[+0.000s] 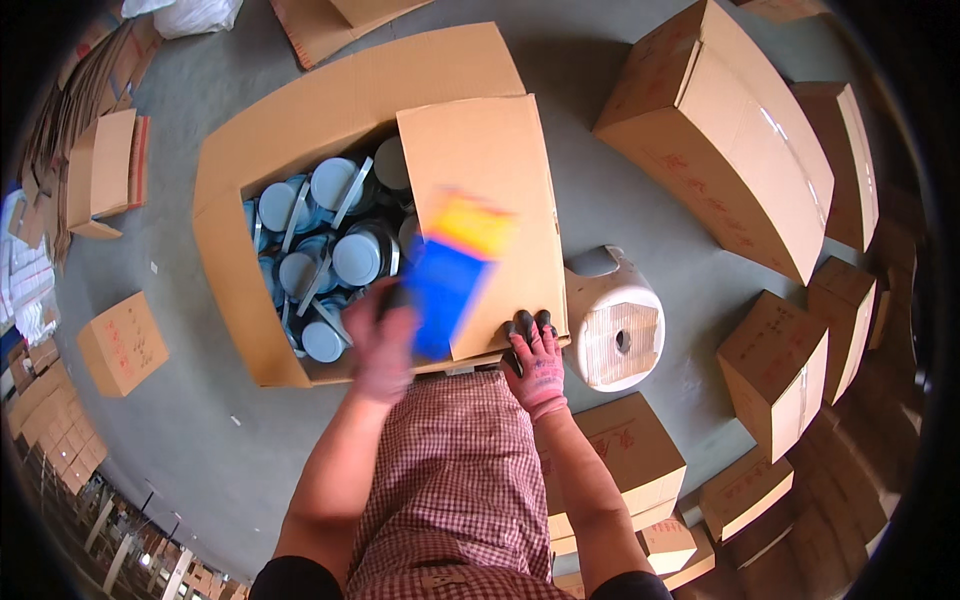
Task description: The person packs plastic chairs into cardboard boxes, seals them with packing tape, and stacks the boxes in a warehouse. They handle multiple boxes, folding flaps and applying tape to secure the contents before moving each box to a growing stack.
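Gripping a blurred blue-and-yellow block [455, 280] beside its curled fingers, our left hand [383, 340] likely finds it light, stiff, best edge-held; our right hand [535, 372] touches the flap [485, 155], fingers parted.

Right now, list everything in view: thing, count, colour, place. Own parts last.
open box: one, brown, centre
lidded tubs: at least six, mostly light blue lids, inside open box
blurred object: one, blue and yellow, in left hand
stool: one, white, right of open box
cartons: many, brown, right side, lower right and left
flattened cardboard: a stack, brown, upper left
plastic bag: one or more, white, top left
floor: one, grey, beneath
apron: one, red-and-white check, bottom centre
left hand: one, pink-gloved, over open box
right hand: one, pink-gloved with dark fingertips, on open box's near right corner
forearms: two, bare, lower edge
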Motion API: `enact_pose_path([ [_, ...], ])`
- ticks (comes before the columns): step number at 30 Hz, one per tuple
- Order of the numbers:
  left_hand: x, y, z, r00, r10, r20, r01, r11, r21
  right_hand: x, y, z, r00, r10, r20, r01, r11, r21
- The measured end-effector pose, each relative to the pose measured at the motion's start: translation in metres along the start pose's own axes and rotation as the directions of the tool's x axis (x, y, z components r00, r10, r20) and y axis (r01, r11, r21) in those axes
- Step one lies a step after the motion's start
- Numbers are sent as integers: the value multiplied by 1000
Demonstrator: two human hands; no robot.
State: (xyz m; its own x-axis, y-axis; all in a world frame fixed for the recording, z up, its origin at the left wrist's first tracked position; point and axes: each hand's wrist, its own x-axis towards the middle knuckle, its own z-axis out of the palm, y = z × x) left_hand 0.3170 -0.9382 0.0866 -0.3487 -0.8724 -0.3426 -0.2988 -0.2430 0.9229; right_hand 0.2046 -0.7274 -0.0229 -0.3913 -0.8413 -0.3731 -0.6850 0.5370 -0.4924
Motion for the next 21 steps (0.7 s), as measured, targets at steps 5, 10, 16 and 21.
enact_pose_path([
  [5,31,-49,85,871,128,475,-455,573,681,8,34,-21,909,370,-193,-113,664,739],
  [10,15,-60,86,738,265,621,-672,369,642,8,120,44,602,763,236,-648,293,703],
  [16,58,-58,86,891,171,421,-440,560,702,-31,148,22,499,298,814,-847,-31,531],
  [21,64,-46,87,889,-84,450,-311,609,730,-74,67,-53,938,-233,257,-241,96,966],
])
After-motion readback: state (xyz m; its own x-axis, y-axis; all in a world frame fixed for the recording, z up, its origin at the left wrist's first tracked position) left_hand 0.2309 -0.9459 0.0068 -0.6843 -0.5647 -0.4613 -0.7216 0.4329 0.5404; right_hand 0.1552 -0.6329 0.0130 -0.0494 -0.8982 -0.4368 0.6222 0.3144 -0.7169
